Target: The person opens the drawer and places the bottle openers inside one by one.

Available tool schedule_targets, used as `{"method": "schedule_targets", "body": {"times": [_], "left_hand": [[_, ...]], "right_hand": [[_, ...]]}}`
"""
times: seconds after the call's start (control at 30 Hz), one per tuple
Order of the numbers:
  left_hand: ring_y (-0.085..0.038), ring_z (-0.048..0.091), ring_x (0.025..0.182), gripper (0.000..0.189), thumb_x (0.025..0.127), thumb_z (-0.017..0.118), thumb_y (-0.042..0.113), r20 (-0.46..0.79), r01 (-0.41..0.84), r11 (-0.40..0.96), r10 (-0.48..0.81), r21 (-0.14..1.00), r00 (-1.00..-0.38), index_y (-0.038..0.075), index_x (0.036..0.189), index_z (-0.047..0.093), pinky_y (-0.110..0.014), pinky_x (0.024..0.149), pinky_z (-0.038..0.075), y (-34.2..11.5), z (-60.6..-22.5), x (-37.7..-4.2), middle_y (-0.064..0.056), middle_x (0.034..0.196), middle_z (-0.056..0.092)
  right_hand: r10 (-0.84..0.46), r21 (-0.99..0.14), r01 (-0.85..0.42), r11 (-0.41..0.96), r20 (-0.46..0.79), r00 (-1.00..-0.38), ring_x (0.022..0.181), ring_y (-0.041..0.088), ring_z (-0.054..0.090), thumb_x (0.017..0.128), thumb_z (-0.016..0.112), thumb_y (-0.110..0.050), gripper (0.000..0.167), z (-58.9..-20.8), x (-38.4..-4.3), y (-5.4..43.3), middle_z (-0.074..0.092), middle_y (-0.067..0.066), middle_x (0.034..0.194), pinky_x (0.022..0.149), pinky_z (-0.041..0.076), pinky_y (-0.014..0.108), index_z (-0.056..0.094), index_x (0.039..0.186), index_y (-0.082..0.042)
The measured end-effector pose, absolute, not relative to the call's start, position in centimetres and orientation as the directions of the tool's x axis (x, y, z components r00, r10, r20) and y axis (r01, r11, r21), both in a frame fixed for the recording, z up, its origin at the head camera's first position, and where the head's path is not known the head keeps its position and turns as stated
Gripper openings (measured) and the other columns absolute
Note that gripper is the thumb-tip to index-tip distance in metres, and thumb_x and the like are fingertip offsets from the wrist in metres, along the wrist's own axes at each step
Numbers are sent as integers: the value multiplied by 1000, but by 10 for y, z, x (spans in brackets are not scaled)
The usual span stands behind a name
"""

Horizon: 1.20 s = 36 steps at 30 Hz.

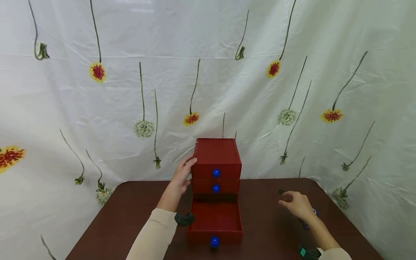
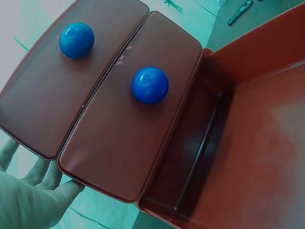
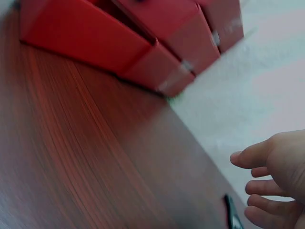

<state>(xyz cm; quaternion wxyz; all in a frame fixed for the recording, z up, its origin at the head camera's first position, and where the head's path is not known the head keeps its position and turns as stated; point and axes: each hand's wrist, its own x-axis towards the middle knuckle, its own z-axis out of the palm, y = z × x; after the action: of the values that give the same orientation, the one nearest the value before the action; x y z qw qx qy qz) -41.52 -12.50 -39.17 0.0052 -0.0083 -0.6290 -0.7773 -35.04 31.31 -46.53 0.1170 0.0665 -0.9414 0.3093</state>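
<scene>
A red box with three stacked drawers stands on the table, each drawer with a round blue knob. The bottom drawer is pulled out and its bare red floor shows. My left hand rests against the left side of the upper drawers, fingers spread along it in the left wrist view. My right hand hovers over the right part of the table, fingers loosely bent and holding nothing. Close by it lies a slim dark object, partly cut off in the right wrist view.
The dark brown table has rounded far corners. Behind it hangs a white flower-print cloth. A small blue-and-white object lies at the right, partly hidden by my right forearm.
</scene>
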Motion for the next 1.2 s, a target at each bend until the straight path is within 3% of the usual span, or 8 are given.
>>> {"method": "schedule_targets", "body": {"times": [0.2, 0.53, 0.77, 0.97, 1.2], "left_hand": [[-35, 45, 138, 59, 101, 68, 38, 15, 15, -214, -5, 977, -1000, 20, 154, 49, -58, 103, 38, -125, -390, -415, -14, 149, 51], [-33, 48, 135, 59, 101, 68, 37, 2, 3, -234, -5, 972, -1000, 20, 154, 48, -55, 101, 39, -125, -393, -415, -13, 148, 52], [-33, 46, 138, 59, 101, 68, 38, 4, 3, -229, 0, 973, -1000, 21, 154, 49, -59, 106, 36, -126, -392, -417, -12, 149, 52], [-33, 46, 137, 60, 100, 69, 38, 3, 4, -229, -2, 974, -1000, 19, 153, 49, -58, 105, 37, -126, -391, -418, -13, 149, 52], [-34, 47, 137, 59, 99, 70, 37, 5, 6, -232, -8, 973, -1000, 19, 152, 51, -58, 105, 37, -125, -391, -419, -13, 147, 54]], "right_hand": [[-28, -545, -155, 824, 234, -972, 101, 47, 65, 93, 77, -18, 48, -481, -358, 337, 67, 32, 113, 79, 55, 55, 63, 124, 15], [-12, -446, -86, 891, 166, -986, 106, 55, 60, 90, 81, -22, 53, -499, -364, 354, 63, 38, 118, 83, 52, 59, 64, 121, 17], [-4, -395, -80, 915, 189, -982, 82, 39, 66, 91, 79, -20, 43, -498, -363, 361, 68, 27, 97, 71, 53, 53, 67, 107, 18], [-1, -395, -48, 917, 118, -993, 60, 21, 50, 94, 76, -27, 38, -497, -363, 364, 58, 7, 73, 57, 41, 37, 70, 92, 10], [-49, -384, -83, 920, 98, -994, 63, 19, 51, 92, 77, -19, 26, -492, -363, 364, 56, 3, 72, 58, 43, 38, 67, 80, 1]]}}
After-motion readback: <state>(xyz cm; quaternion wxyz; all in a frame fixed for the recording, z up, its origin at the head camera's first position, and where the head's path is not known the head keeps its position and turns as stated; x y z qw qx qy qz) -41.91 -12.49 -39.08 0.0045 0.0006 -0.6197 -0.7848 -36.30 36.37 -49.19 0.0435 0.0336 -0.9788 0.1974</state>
